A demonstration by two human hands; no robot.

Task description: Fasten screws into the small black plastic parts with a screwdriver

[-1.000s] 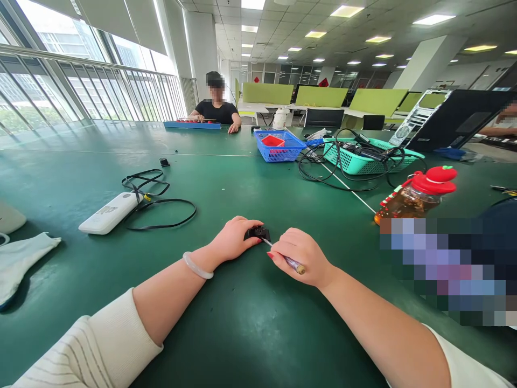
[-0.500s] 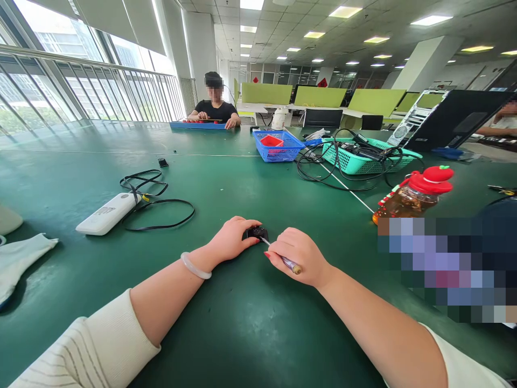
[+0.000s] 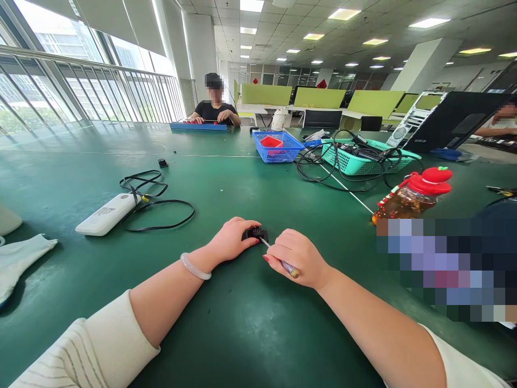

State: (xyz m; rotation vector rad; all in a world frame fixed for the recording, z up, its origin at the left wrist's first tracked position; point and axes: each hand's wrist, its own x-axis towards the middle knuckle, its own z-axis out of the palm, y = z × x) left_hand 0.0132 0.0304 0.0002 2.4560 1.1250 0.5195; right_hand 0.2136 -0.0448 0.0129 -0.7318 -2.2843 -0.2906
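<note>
My left hand point(image 3: 235, 238) grips a small black block-like part point(image 3: 256, 233) between thumb and fingers, down on the green table point(image 3: 226, 334). Its exact kind is too small to make out. In my right hand point(image 3: 298, 258) is a slim screwdriver point(image 3: 289, 268), its handle end pointing back toward me. The metal shaft reaches up and left, and its tip meets the near side of the black part. My right fingers are curled closed around the handle, hiding part of it.
Left lies a white power bank point(image 3: 108, 215) with a looped black cable point(image 3: 173, 201). Farther back stand a blue basket point(image 3: 278, 153) and a green basket point(image 3: 351, 165) with tangled cables. A red-lidded bottle point(image 3: 416, 198) is on the right. A person point(image 3: 216, 108) sits across the table.
The screwdriver and my right hand have shifted very slightly left and down. My left hand keeps its hold on the black part. The person across has moved a hand.
</note>
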